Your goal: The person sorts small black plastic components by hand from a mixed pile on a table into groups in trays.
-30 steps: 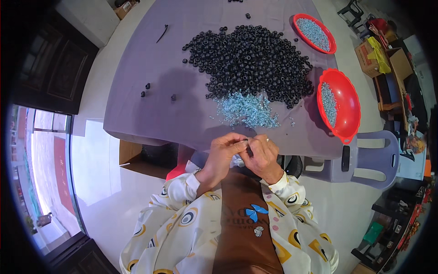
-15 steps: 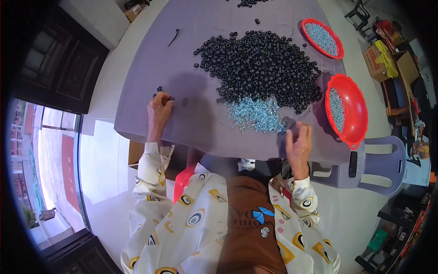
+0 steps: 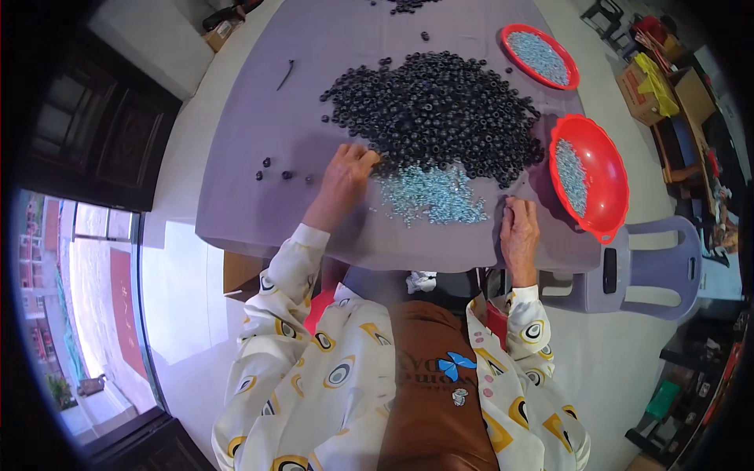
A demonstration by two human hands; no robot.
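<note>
Pale tiled floor (image 3: 188,314) all round, and mid-room sits a worktop (image 3: 251,208) under a smooth purple-grey cloth. Big heap of small round black beads with holes (image 3: 440,110) pretty much takes over the middle. Right up against its near side is a smaller patch of tiny shiny pale-blue beads (image 3: 432,196). Left hand (image 3: 351,169) has its fingers bunched narrow at the heap's near left edge; can't tell if there's a bead in them. Right hand (image 3: 520,231) is loosely curled just right of the pale-blue patch, and I can't tell whether it's holding anything either. Few loose black beads (image 3: 287,175) off to the left. Over right: a red scalloped plastic bowl (image 3: 609,188), plus a red round dish (image 3: 576,74) farther back, both with more pale-blue beads.
</note>
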